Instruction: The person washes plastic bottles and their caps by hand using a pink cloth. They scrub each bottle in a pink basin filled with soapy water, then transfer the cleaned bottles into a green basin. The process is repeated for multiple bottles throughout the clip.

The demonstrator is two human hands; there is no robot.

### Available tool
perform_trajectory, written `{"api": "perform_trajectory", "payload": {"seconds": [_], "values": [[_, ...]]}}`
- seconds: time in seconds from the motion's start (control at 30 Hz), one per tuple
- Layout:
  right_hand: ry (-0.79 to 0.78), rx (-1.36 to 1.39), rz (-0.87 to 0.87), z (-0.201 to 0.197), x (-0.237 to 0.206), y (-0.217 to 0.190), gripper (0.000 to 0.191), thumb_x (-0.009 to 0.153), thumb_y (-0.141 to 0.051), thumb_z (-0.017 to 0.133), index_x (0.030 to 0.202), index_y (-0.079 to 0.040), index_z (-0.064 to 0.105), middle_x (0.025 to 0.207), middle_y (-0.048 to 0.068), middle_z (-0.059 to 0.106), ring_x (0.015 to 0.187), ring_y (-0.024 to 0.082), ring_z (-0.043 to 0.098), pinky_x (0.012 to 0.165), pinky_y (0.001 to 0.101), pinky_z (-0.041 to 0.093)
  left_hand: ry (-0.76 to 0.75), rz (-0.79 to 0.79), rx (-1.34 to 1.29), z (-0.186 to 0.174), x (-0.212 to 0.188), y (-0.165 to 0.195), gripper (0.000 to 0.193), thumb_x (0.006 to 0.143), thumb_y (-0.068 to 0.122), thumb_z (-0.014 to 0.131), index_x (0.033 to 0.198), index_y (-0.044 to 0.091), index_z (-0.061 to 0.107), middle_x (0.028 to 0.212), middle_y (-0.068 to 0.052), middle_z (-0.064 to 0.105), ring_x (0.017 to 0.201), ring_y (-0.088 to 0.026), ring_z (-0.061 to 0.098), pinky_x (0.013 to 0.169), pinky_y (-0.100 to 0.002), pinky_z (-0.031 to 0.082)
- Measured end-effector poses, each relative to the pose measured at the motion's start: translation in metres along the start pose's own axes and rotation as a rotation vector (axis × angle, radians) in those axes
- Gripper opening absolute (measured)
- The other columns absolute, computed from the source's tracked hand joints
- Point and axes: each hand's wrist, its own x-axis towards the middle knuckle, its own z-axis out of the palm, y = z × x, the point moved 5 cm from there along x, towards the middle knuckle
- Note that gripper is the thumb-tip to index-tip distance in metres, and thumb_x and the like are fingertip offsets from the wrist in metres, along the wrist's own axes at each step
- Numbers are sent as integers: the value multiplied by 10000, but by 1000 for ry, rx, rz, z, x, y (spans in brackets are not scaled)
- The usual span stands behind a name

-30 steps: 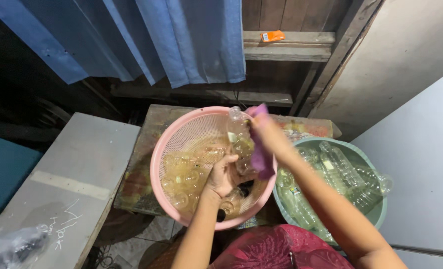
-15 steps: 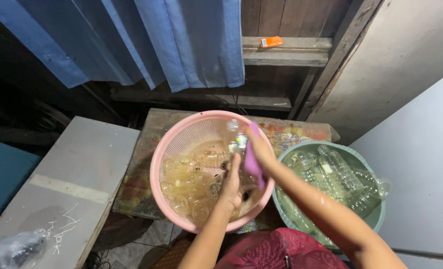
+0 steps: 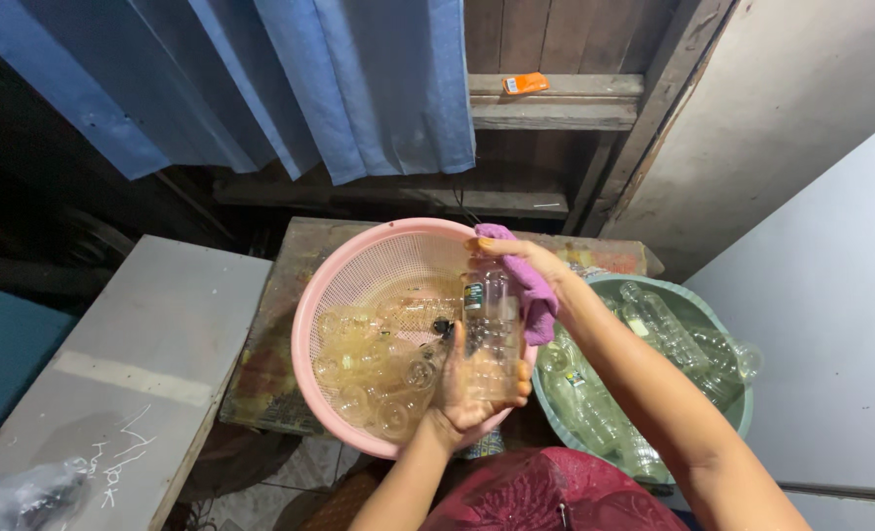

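Note:
A clear plastic bottle [image 3: 490,320] stands upright over the pink perforated basin [image 3: 359,267]. My left hand [image 3: 472,388] grips the bottle's lower end from below. My right hand [image 3: 528,265] holds a purple cloth [image 3: 529,285] against the bottle's upper part and neck. Inside the pink basin lie several more clear plastic bottles [image 3: 379,369].
A green basin [image 3: 742,403] at the right holds several clear bottles. Both basins rest on a worn wooden table [image 3: 280,324]. A grey board [image 3: 133,364] lies at the left, blue curtains [image 3: 359,88] hang behind, and an orange object [image 3: 526,84] sits on a wooden ledge.
Both hands have lifted a bottle out of the pink basin and brought it upright. The right hand with the cloth has moved onto the bottle's top.

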Motion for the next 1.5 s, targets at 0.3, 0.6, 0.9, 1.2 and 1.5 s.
{"api": "perform_trajectory", "payload": {"seconds": [0.3,0.6,0.9,1.2,1.5], "values": [[570,-707,-404,-5,-21,-6,296,922,-247,671,1183,-111,695,951,21,742,833,119,661,769,312,547,639,337,1504,28,9,58,1066,830,535,738,1613,149,127,1249,-183,669,1121,-324,693,957,-453,596],[189,-300,-170,36,-29,-3,721,931,-562,603,1403,-21,532,1287,170,636,1060,270,642,898,357,533,705,260,599,6,27,49,854,872,573,614,1538,139,304,1296,-152,618,1163,-278,657,966,-427,593],[340,-1595,-1445,124,-125,48,499,926,-435,673,1345,-170,615,1508,110,487,1390,361,471,1169,571,314,505,311,67,-13,30,85,665,976,642,510,1301,64,570,1163,-123,645,1017,-240,658,858,-388,596],[267,-571,-791,60,-80,27,522,1088,-300,396,1487,25,478,1595,212,436,1487,270,397,1226,389,265,458,270,265,25,23,81,512,949,479,626,1247,64,616,1038,-81,706,907,-220,718,776,-387,616],[244,-240,-405,-5,-57,-17,661,999,-431,548,1509,-15,484,1372,194,595,1204,342,584,971,416,445,403,77,664,0,24,29,525,990,396,724,1305,4,575,1017,-132,685,850,-251,670,720,-395,596]]}}
